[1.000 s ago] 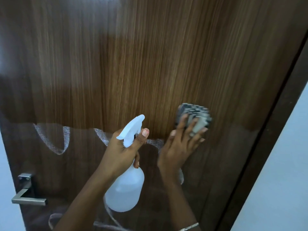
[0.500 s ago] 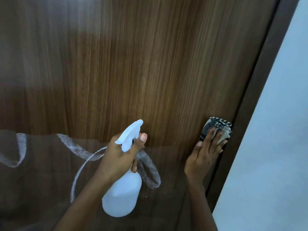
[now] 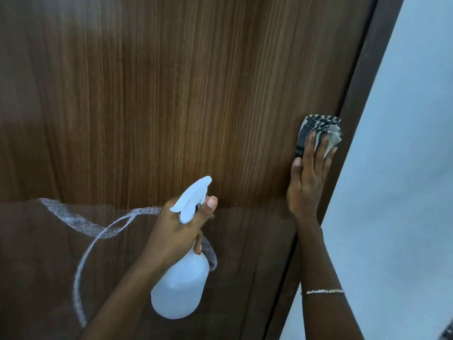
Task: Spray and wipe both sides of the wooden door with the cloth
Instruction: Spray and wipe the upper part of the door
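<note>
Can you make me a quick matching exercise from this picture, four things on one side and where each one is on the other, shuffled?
Things:
1. cloth
2. spray bottle
3. bracelet
4. foam streaks

Places:
A. on the lower left of the door
B. around the right wrist
C. held in the left hand
D. pressed under the right hand at the door's right edge

Pairs: 1-D, 2-C, 3-B, 4-A
</note>
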The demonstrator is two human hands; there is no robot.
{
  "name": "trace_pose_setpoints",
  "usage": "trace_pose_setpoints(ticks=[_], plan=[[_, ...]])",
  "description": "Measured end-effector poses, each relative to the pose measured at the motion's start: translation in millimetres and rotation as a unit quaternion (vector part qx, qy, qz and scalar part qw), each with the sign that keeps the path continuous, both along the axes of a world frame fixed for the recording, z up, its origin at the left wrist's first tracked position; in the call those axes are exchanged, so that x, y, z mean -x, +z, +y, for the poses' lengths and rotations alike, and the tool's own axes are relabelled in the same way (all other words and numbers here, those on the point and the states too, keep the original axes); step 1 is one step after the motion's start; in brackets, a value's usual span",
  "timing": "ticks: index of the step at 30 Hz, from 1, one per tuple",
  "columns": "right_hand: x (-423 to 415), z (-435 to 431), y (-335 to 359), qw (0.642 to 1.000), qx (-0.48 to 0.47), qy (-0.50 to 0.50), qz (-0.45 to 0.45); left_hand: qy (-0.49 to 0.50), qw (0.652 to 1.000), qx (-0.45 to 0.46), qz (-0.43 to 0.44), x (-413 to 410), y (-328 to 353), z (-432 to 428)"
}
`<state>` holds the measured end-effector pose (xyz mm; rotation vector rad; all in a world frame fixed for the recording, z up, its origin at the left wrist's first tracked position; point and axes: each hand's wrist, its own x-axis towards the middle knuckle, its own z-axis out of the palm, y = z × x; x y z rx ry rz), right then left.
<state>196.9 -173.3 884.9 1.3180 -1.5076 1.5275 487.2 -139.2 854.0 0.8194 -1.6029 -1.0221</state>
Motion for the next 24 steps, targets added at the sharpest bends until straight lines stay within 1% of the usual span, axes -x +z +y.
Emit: trace_pose_setpoints(ticks=[2,6,8,10,13,14,16,18,20,22,24], plan=[[-8,3,-30,1.000,-0.010,0.001,-0.012,-0.008,1.000,0.000,-0.004,4,-3,-1],[-23,18,-129,0.999,-0.044,0.000,-0.023,-0.030,0.999,0.005,-0.013,11,-8,-2],[-27,26,-167,0.997,-0.069,-0.003,-0.031,-0.039,0.999,0.003,-0.013,16,-11,-2],[-29,33,-191,0.995,-0.093,-0.017,-0.033,-0.044,0.999,-0.007,-0.006,20,-13,-2],[-26,42,-208,0.992,-0.119,-0.044,-0.004,-0.042,0.999,-0.026,-0.010,25,-17,0],[-26,44,-208,0.992,-0.121,-0.041,-0.002,-0.043,0.999,-0.030,-0.011,26,-18,1],[-31,45,-200,0.994,-0.108,-0.019,-0.027,-0.049,0.998,-0.030,-0.013,26,-20,3],[-39,39,-175,0.995,-0.088,0.000,-0.044,-0.052,0.998,-0.030,-0.018,25,-22,5],[-41,28,-134,0.997,-0.080,-0.002,-0.018,-0.055,0.998,-0.031,-0.019,23,-24,5],[-38,17,-83,0.996,-0.071,-0.041,0.022,-0.056,0.998,-0.034,-0.016,18,-26,6],[-35,8,-40,0.995,-0.056,-0.067,0.041,-0.051,0.998,-0.035,-0.015,12,-25,9]])
